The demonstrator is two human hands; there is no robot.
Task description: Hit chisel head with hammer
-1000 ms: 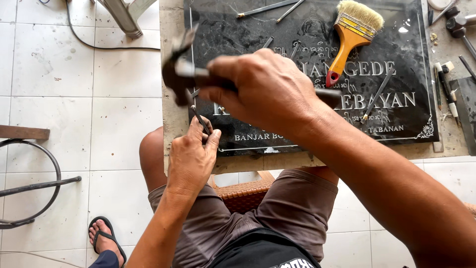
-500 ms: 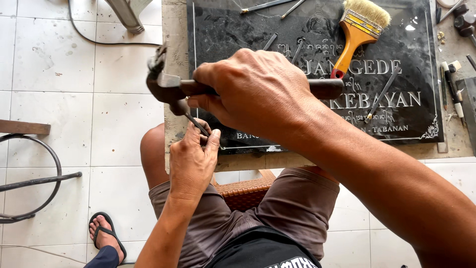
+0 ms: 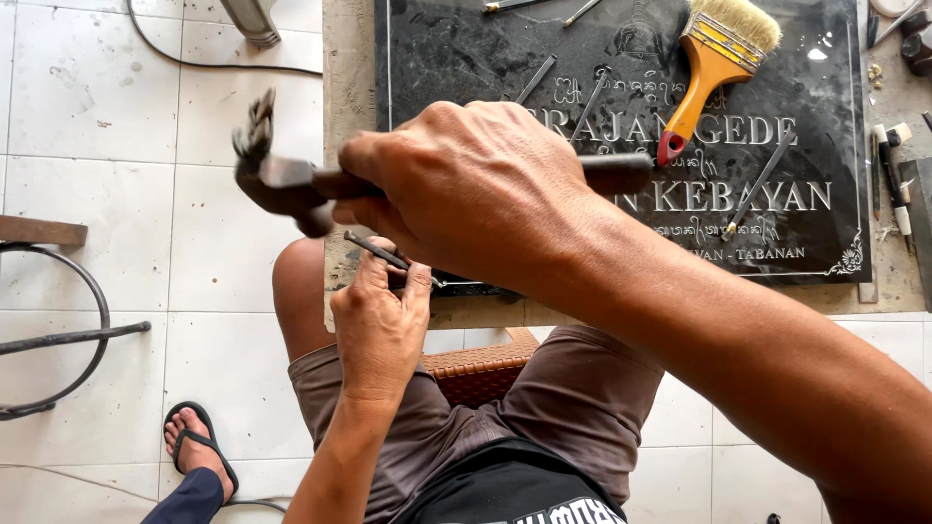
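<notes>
Nearest of all, the left hand (image 3: 381, 325) is clenched around a thin metal chisel (image 3: 377, 251), held just above the person's knee and lap. The chisel's long axis slants from its free upper-left end down and right towards the near edge of the black stone plaque (image 3: 621, 58), where its tip meets the stone just behind the fingers. Above it the right hand (image 3: 466, 189) grasps the wooden handle of a hammer (image 3: 277, 180); the handle runs almost level, left to right, and the blurred dark head hangs out to the left, just above and left of the chisel's free end. So the struck end lies down and right of the hammer head, close by, with the left hand directly beneath.

Compared with half a second ago, the hammer head sits somewhat higher and further left, and the right hand has risen with it; the left hand and chisel look unchanged in place.

Farther off, on the plaque resting on the surface (image 3: 354, 116), lie several spare chisels and a paintbrush (image 3: 714, 63) with an orange handle. Pale floor tiles (image 3: 146, 194) spread to the left.
</notes>
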